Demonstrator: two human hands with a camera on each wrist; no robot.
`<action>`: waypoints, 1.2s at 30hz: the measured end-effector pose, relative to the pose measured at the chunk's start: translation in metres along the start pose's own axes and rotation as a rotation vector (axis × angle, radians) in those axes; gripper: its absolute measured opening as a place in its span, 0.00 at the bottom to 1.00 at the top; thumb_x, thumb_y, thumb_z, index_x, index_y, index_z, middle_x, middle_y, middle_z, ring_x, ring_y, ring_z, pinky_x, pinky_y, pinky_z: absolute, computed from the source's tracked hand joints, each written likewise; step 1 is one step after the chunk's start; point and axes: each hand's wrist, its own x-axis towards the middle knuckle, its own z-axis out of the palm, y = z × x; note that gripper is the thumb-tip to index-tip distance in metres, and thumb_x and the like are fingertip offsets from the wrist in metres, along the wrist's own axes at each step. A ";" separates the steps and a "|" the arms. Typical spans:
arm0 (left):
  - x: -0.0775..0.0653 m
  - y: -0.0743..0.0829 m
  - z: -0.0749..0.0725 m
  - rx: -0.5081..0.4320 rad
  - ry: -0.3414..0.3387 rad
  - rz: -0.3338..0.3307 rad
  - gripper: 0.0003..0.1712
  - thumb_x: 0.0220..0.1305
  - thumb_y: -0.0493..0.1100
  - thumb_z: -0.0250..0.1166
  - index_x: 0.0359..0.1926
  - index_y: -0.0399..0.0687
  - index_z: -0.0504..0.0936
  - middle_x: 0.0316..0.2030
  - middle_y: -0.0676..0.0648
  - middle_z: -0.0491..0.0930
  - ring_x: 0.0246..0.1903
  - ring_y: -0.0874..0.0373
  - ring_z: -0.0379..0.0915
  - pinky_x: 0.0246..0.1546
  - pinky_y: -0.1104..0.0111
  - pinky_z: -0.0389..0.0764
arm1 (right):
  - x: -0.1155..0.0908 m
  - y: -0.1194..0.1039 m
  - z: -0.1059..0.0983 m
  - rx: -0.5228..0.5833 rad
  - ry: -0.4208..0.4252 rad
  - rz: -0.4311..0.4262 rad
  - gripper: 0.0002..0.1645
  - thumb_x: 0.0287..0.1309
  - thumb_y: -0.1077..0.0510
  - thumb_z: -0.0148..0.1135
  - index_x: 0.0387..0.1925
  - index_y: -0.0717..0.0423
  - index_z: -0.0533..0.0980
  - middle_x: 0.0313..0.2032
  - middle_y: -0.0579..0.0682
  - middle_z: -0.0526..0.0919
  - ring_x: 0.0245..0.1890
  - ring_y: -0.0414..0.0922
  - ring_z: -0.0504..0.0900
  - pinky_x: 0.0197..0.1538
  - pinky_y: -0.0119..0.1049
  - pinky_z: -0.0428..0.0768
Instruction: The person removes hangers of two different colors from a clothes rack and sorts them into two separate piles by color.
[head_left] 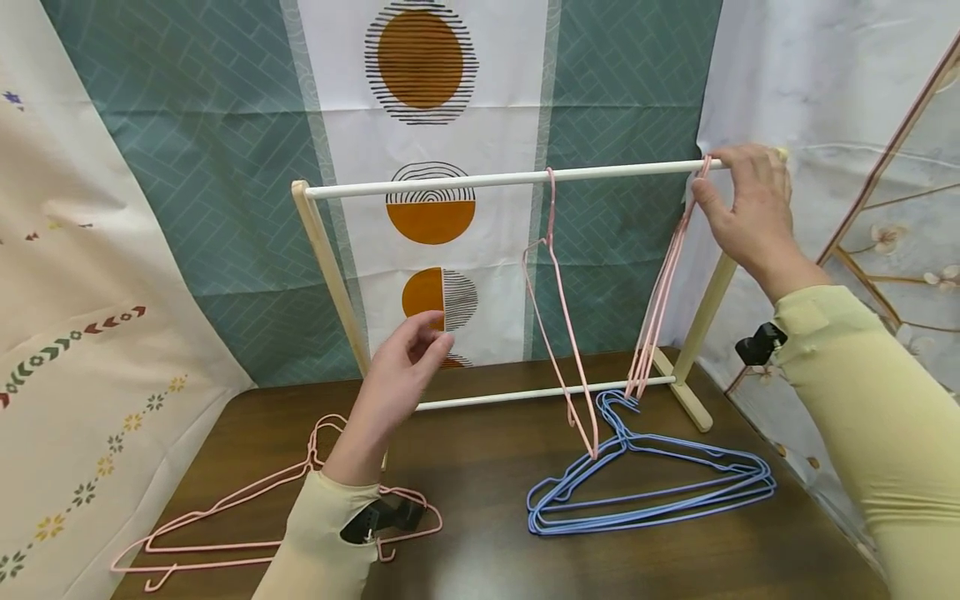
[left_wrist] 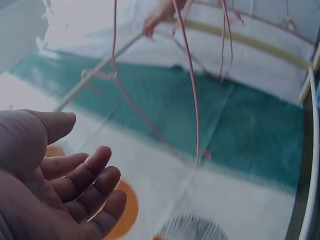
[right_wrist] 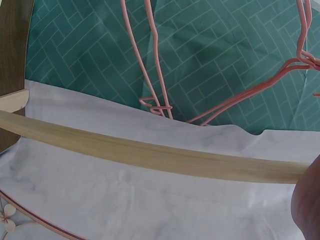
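At the right end of the white rail (head_left: 480, 179), my right hand (head_left: 753, 200) has its fingers over the bar. Thumb and forefinger pinch the hooks of several pink clothes hangers (head_left: 663, 292) bunched there. Another pink hanger (head_left: 558, 275) hangs alone near the rail's middle, its lower end swung toward me. My left hand (head_left: 405, 367) is in the air below the rail, fingers loosely bent and nothing in it. In the left wrist view its palm (left_wrist: 25, 185) faces the lone hanger (left_wrist: 192, 85), apart from it.
Several blue hangers (head_left: 652, 483) lie stacked on the brown table (head_left: 480, 533) at right. More pink hangers (head_left: 217, 508) lie at left, partly behind my left forearm. The rack's wooden posts (head_left: 330, 267) and lower bar (head_left: 495, 398) stand before a patterned curtain (head_left: 630, 83).
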 end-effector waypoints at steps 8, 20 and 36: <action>0.032 0.035 0.036 -0.137 -0.052 0.030 0.30 0.82 0.50 0.68 0.78 0.52 0.76 0.49 0.46 0.86 0.53 0.48 0.81 0.56 0.54 0.80 | 0.000 -0.001 0.002 -0.003 -0.002 0.003 0.32 0.86 0.41 0.51 0.76 0.56 0.67 0.76 0.61 0.65 0.82 0.59 0.52 0.84 0.58 0.40; 0.081 0.074 0.071 -0.262 -0.110 0.010 0.35 0.84 0.53 0.65 0.83 0.48 0.68 0.52 0.46 0.87 0.52 0.51 0.83 0.60 0.57 0.85 | 0.001 -0.001 0.001 -0.002 0.010 0.012 0.32 0.85 0.42 0.53 0.76 0.56 0.68 0.76 0.61 0.65 0.82 0.59 0.52 0.84 0.58 0.39; 0.107 0.087 0.100 -0.343 -0.137 -0.025 0.29 0.84 0.50 0.65 0.76 0.43 0.74 0.46 0.44 0.86 0.45 0.52 0.85 0.55 0.58 0.86 | -0.001 -0.001 0.001 -0.013 -0.003 0.024 0.31 0.86 0.42 0.52 0.77 0.56 0.67 0.76 0.61 0.65 0.82 0.59 0.51 0.84 0.59 0.40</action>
